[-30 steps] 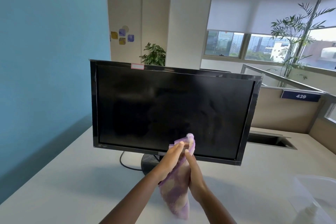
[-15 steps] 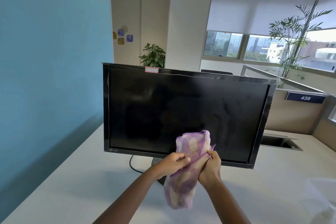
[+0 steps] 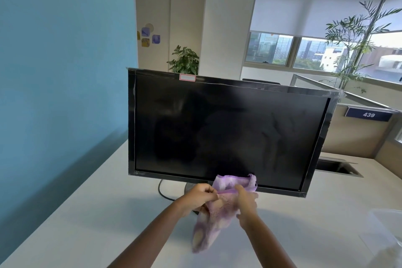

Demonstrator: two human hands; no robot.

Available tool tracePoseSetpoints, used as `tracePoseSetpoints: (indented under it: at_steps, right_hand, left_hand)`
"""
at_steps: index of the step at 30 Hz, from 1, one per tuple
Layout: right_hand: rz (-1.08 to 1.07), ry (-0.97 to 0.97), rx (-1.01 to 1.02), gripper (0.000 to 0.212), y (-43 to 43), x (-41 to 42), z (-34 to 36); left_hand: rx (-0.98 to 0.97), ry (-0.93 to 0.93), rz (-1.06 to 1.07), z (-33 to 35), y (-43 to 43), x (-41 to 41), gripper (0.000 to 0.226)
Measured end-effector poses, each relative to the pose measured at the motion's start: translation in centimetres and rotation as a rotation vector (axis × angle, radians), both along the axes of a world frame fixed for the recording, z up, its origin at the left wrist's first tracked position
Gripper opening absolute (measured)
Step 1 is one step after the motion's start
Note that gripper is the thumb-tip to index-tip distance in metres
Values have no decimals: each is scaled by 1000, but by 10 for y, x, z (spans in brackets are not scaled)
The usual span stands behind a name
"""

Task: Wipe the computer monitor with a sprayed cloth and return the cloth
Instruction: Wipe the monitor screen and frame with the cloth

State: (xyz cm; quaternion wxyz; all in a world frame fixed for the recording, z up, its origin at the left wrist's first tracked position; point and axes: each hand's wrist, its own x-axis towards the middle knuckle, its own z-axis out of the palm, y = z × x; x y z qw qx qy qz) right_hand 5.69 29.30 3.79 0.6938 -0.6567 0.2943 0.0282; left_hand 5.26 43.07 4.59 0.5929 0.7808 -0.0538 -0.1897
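Observation:
A black computer monitor [image 3: 228,128] with its screen off stands on a white desk [image 3: 87,213]. A small white label with a red border is stuck on its top bezel. In front of the monitor's lower edge I hold a purple and cream cloth [image 3: 217,211] with both hands. My left hand [image 3: 199,199] pinches its left side. My right hand [image 3: 247,203] grips its right side. The cloth's top edge is spread between them and the rest hangs down. It is not touching the screen.
A blue wall [image 3: 61,72] runs along the desk's left side. A clear plastic container [image 3: 385,230] sits at the desk's right edge. A cable slot [image 3: 337,168] is set into the desk behind the monitor. Partitions and potted plants stand beyond.
My hands have drawn slightly apart and spread the cloth's top edge. The view has shifted, so the monitor sits further right and lower in frame.

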Motion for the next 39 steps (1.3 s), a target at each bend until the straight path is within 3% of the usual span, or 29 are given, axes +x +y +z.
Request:
tracePoseSetpoints:
  at_steps: [5,9,15,17,20,22,25,30,35,39]
  right_hand:
    - [196,-292,-395,68,-5,-11,15]
    - [312,-464,-502,62,-13,-17,45]
    - [407,-556,-718,88,-20,-30,56]
    - [429,-518,-806,80,-28,-28,56]
    - [450,-438,-872,41,-48,-23,55]
    - [439,-407,-910,7,-62,-19,58]
    - [387,-418,-901,25,-77,-14,64]
    - [326,-442,-917,19,-92,-2,71]
    - [339,-359,-1135,12,-96,5,66]
    - [163,-514,-1282,15,-97,0,60]
  left_hand:
    - [-108,-66,78,25,-14,6,7]
    - [-327,-101,154,62,-24,14,14]
    - [-515,-173,136,109,-27,22,27]
    - [-545,-177,166,119,-24,24,23]
    - [-594,-200,203,131,-11,27,29]
    - [-512,-241,182,134,2,27,38]
    - [-106,-400,208,133,18,28,47]
    - [383,-684,296,115,29,29,19]
    - [414,-536,276,87,25,31,14]
    - [301,-504,281,70,15,33,14]
